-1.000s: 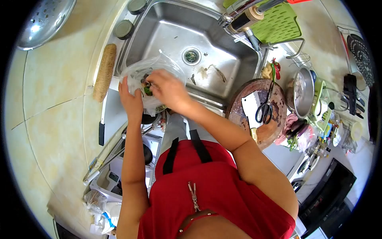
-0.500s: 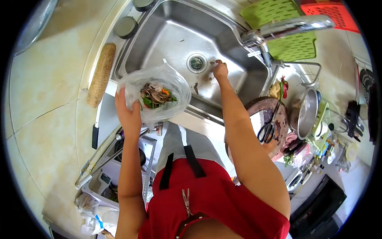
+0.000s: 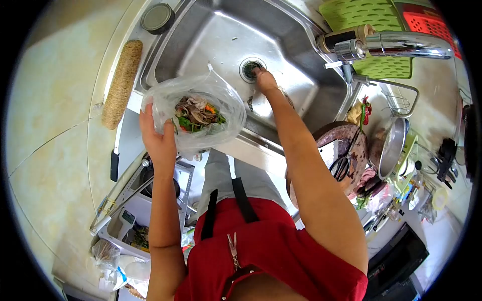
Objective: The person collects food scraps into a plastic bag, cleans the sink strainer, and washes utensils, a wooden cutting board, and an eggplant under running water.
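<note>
The clear plastic bag (image 3: 233, 118) is at my left hand (image 3: 159, 138), over the near left corner of the sink (image 3: 201, 57). I have it by its left side, with thumb and fingers spread in a wide V and its thin film against them. Its mouth gapes up towards me, and the food scraps (image 3: 199, 113), brown, green and orange, lie inside, just to the right of my thumb tip and not touching it.

My right hand (image 3: 266, 82) is beyond the bag and apart from it, down in the sink with fingers bent at the drain (image 3: 245, 69). My fingertips are partly hidden there, so I cannot tell how closed they are or whether they pinch anything. A dark scrap (image 3: 250, 103) lies on the sink floor between that hand and the bag.

Left of the sink, a loofah (image 3: 122, 85) lies lengthwise along the edge, with a round jar (image 3: 157, 18) beyond it. To the right, past my forearm, the round chopping board (image 3: 346, 131) carries scissors (image 3: 343, 166) and a partly covered blade (image 3: 329, 152). A metal bowl (image 3: 393, 150) tilts beside it, and the tap (image 3: 406, 44) juts across a green mat (image 3: 384, 67).
</note>
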Demonstrator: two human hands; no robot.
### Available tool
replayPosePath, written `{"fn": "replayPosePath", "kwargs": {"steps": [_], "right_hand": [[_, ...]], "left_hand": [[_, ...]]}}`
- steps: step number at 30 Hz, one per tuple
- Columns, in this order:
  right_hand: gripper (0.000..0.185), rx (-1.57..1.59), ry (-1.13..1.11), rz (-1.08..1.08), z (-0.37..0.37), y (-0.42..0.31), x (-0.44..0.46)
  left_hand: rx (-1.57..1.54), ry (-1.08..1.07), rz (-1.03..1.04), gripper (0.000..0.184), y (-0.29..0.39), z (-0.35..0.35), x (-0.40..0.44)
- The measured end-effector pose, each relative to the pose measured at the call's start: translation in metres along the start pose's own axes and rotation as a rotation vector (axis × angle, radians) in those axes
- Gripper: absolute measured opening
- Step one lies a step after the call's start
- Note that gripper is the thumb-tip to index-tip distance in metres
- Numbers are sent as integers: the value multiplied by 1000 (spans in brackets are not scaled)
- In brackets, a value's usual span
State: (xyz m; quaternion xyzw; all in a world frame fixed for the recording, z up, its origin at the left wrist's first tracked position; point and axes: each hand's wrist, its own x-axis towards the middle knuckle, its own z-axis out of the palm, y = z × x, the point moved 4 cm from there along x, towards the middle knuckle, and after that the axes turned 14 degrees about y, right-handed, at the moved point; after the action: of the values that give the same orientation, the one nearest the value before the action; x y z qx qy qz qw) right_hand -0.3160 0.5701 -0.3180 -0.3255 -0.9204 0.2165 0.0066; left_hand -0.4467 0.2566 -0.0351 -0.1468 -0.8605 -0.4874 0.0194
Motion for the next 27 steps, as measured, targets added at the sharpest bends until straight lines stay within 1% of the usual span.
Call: {"fn": "replayPosePath", "kwargs": {"steps": [1,2,5,6,9,10,13,16,19,20,21,23,24,26,27], "right_hand": [[33,70,-30,-32,-1,-6,-1],[35,126,-2,-34,-4,-11,-4],[51,144,-124,-98,-21,-32,-15],[57,117,-204,-217,-21,-39,-21],[62,-140,-240,-548,-31,-51,-47],[58,-173,-239,-594,-29,-48,-50],[55,-190,-170,-600,-22,-44,-46],[27,-153,-155,-447,-9,-41,-30],[16,-261,-152,-238,-11,-36,-11],[17,-283,-15,-225,-7,-25,-6],[17,-305,6,-122,-11,-20,-1],[18,-250,89,117,-19,-12,6],[19,-167,127,162,-21,-12,5],[21,-3,201,250,-27,-13,1],[23,-37,150,122,-21,-14,-1]], "left_hand": [[7,8,12,58,-1,0,0],[14,16,23,58,-2,0,0],[40,6,-5,57,-9,0,0],[34,-3,-20,57,-7,0,0],[14,-11,-48,57,-5,0,2],[9,-5,-46,57,-7,0,2],[-3,15,-38,57,-11,2,0],[18,15,-27,57,-12,1,0],[15,15,-34,57,-11,1,0],[7,15,-38,57,-10,1,0],[12,19,-33,57,-11,1,0],[20,28,-23,57,-14,0,-1],[20,19,-29,57,-13,0,-1],[20,3,-43,58,-11,0,0],[10,5,-45,58,-11,0,0]]}}
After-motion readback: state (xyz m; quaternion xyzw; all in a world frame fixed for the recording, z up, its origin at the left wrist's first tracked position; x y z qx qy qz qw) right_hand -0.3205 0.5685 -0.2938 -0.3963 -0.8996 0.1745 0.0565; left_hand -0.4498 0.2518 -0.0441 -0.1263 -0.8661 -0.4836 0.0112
